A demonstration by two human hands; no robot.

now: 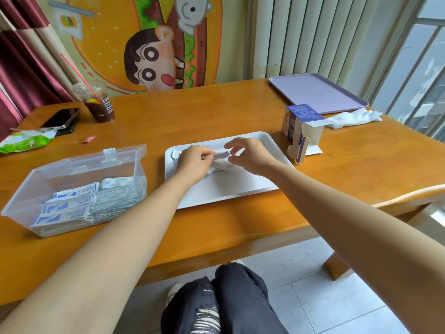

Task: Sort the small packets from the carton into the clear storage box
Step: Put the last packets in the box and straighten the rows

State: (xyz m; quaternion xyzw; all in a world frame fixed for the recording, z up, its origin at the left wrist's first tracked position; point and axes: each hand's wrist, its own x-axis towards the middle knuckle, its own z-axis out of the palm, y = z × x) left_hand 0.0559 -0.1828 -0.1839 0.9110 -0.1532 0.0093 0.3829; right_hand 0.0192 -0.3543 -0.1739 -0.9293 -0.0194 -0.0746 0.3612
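At the wooden table (192, 112), your left hand (192, 162) grips a bundle of small packets (221, 155) above the far part of the white tray (240, 186), fingers curled round them. Your right hand (250, 153) hovers just right of the bundle, forefinger and thumb bent either side of its tip; whether they pinch it cannot be told. Near left, the clear storage box (139, 169) stands open, holding stacked packets (72, 206) in blue and white print too small to read. The opened purple carton (302, 121) sits just right of the tray, its print likewise illegible. Far left, a dark drink cup (100, 104) shows the letters "LUC"
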